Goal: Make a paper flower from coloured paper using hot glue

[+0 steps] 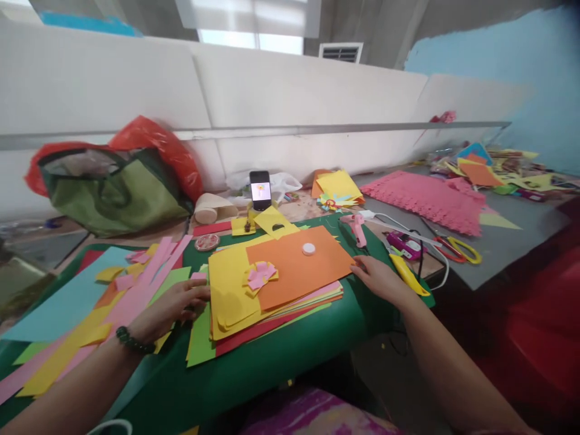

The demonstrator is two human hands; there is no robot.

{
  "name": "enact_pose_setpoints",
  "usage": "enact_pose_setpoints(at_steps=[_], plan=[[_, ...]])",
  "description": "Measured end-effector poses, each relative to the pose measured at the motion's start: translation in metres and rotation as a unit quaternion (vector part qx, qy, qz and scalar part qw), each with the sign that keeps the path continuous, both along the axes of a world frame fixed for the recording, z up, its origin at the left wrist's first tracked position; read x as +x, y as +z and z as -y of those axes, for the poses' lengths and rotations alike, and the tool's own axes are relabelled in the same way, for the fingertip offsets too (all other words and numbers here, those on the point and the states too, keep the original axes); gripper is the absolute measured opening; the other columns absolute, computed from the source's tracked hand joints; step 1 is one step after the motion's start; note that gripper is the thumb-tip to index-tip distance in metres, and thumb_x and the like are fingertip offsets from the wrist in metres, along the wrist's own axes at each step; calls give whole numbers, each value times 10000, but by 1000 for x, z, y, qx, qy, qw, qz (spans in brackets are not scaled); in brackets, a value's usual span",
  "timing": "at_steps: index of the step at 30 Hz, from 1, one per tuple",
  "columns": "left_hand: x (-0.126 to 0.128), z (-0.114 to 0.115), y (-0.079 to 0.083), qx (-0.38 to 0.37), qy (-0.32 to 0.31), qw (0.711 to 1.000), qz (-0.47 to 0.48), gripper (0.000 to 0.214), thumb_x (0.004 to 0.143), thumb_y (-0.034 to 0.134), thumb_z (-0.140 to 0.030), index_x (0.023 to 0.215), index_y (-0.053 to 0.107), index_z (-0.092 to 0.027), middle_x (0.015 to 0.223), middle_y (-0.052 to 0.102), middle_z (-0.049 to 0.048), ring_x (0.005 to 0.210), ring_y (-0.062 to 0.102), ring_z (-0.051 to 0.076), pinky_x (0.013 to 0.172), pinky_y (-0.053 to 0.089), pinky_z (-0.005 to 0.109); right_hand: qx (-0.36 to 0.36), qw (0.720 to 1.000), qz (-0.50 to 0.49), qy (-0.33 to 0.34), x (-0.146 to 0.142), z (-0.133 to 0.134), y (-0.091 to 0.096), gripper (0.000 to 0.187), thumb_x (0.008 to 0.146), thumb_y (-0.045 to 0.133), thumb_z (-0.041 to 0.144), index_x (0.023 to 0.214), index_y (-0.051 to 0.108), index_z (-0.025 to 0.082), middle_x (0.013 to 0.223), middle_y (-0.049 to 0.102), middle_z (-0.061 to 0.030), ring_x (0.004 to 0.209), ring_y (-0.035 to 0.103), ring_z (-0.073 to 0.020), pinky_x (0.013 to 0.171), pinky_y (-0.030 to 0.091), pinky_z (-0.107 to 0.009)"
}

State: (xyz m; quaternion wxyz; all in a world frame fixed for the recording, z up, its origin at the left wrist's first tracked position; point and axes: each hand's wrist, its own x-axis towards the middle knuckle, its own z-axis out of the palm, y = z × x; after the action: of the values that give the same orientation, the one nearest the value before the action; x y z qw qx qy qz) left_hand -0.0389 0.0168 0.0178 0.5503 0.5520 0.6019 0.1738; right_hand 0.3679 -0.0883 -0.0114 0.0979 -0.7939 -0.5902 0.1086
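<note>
Left hand: yours is loosely curled with nothing clearly held in it, its fingertips right by the left edge of the paper stack.
Right hand: your fingertips meet the right corner of the orange sheet; you cannot tell from this view whether they pinch it or only rest there.
Steadying the paper: press lightly from both sides, so the edges line up without buckling; thin sheets like these probably crease under a hard grip.
Loose toppers: mind any tilt, since the paper flower and the small white disc lie on top and would likely slide.
Paper stack: it sits between your hands on the green covering, yellow at the left with orange over the right, and red, pink and green edges fanning out below, unevenly squared.
Flower: pink petals sit over yellow ones, across the line where yellow meets orange.
Left of you: pink strips overlap a light blue sheet.
Right of you: a pink glue gun lies just beyond the orange sheet, near a yellow-handled cutter; scissors lie farther out on the bench.
Behind the stack: a phone stands upright, its screen lit.
</note>
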Motion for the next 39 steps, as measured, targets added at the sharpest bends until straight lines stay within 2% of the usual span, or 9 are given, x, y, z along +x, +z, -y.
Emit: enact_pose_setpoints(at_steps=[6, 12, 16, 21, 25, 31, 33, 36, 39], plan=[[19, 0, 5, 34, 10, 998, -57, 502, 429, 788, -477, 756, 560, -172, 692, 569, -1, 670, 548, 160, 496, 382, 211, -47, 998, -11, -32, 1, -31, 0, 356, 941, 412, 394, 995, 648, 133, 999, 697, -132, 931, 637, -225, 686, 383, -253], [30, 6, 11, 66, 29, 996, -51, 488, 385, 809, -445, 705, 544, -188, 608, 613, -1, 608, 599, 196, 494, 441, 256, -63, 997, -13, -46, -16, -32, 1, 362, 889, 475, 464, 1054, 642, 189, 1048, 692, -104, 938, 633, -249, 652, 381, -274], [13, 6, 19, 39, 10, 999, -24, 487, 488, 807, -414, 847, 575, -181, 747, 681, 6, 781, 665, 216, 594, 506, 258, -41, 998, -8, -43, -22, -22, 3, 342, 899, 463, 444, 1027, 660, 195, 1073, 668, -122, 997, 614, -279, 728, 406, -308], [-13, 4, 17, 24, 34, 997, -66, 687, 524, 807, -459, 1082, 521, -181, 698, 673, -28, 813, 669, 234, 655, 532, 290, -13, 999, -31, -41, -8, -28, 0, 429, 911, 472, 428, 1184, 585, 117, 1220, 591, -180, 1086, 578, -261, 818, 412, -291], [-20, 8, 18, -3, -15, 1000, -22, 840, 527, 815, -510, 1234, 476, -212, 890, 732, 6, 938, 665, 247, 784, 544, 317, -29, 996, -80, 3, -11, -40, -3, 401, 886, 520, 418, 1117, 616, 103, 1054, 674, -127, 931, 628, -210, 701, 431, -248], [-34, 8, 20, 23, -65, 998, 0, 721, 573, 793, -510, 1215, 573, -267, 1051, 727, 14, 986, 658, 260, 833, 544, 341, -53, 993, -90, 60, -30, -39, 2, 345, 790, 632, 429, 979, 664, 142, 892, 688, -80, 800, 630, -199, 628, 402, -243], [-35, 7, 16, 40, -44, 998, -34, 807, 611, 752, -541, 1320, 487, -263, 1126, 702, 50, 1037, 642, 282, 802, 558, 357, -43, 995, -68, 54, -31, -39, 3, 341, 792, 627, 429, 967, 662, 138, 1001, 666, -123, 916, 615, -239, 693, 400, -261], [-28, 7, 7, 71, -20, 995, -71, 929, 621, 707, -576, 1405, 385, -198, 1195, 661, 132, 1106, 610, 335, 766, 575, 388, -34, 998, -46, 30, -31, -43, 1, 455, 798, 619, 431, 1116, 601, 106, 1148, 605, -183, 1028, 578, -276, 744, 397, -275], [-19, 7, -2, 94, -62, 993, -30, 871, 615, 690, -519, 1373, 433, -175, 1215, 654, 135, 1171, 569, 353, 873, 546, 422, -57, 995, -61, 52, -33, -43, 0, 469, 764, 654, 384, 1150, 586, 127, 1042, 661, -122, 897, 620, -216, 652, 400, -237]])
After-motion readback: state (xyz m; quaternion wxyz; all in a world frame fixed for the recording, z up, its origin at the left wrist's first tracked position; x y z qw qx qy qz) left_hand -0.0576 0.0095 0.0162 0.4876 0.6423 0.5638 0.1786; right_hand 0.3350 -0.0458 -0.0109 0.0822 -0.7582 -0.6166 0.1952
